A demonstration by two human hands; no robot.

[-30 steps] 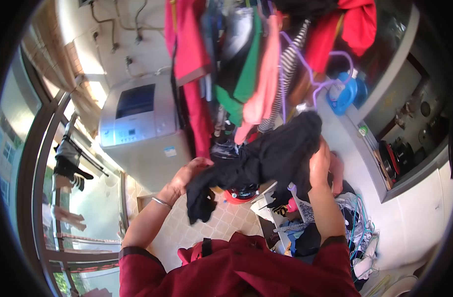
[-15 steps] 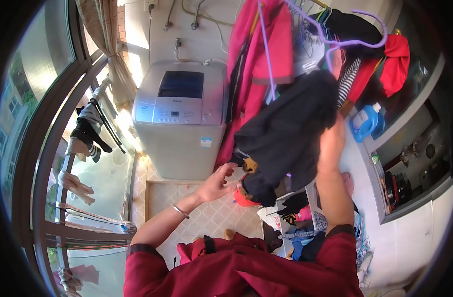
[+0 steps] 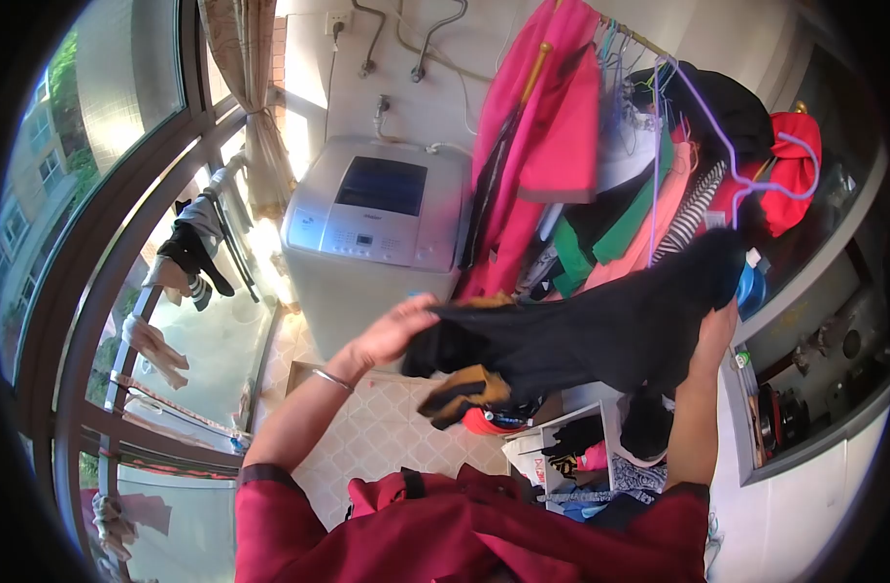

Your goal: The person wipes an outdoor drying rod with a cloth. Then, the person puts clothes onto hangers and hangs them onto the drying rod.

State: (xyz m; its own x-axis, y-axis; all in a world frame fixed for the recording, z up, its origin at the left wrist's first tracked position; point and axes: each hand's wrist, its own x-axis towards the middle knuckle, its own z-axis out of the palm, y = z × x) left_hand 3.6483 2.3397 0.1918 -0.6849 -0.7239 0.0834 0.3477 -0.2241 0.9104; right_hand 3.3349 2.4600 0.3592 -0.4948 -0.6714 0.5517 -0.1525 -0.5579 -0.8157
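Observation:
A black garment (image 3: 581,325) with a mustard-yellow part (image 3: 484,386) is stretched sideways between my hands. My left hand (image 3: 396,330) is closed on its left end, a silver bangle on the wrist. At the garment's right end, my right hand (image 3: 714,340) grips it, its fingers partly hidden by the cloth. A purple hanger (image 3: 717,146) rises from behind the right part of the garment, its hook pointing right; whether it sits inside the cloth is hidden.
Clothes, among them a pink jacket (image 3: 562,126), hang on a rail ahead. A washing machine (image 3: 377,214) stands ahead left, windows at the far left. A shelf with clothes (image 3: 610,437) is below right, near a blue bottle (image 3: 751,290).
My left hand has gone from apart and empty to closed on the garment's end. The garment, bunched and hanging before, is now spread sideways. My right hand and the purple hanger have shifted right.

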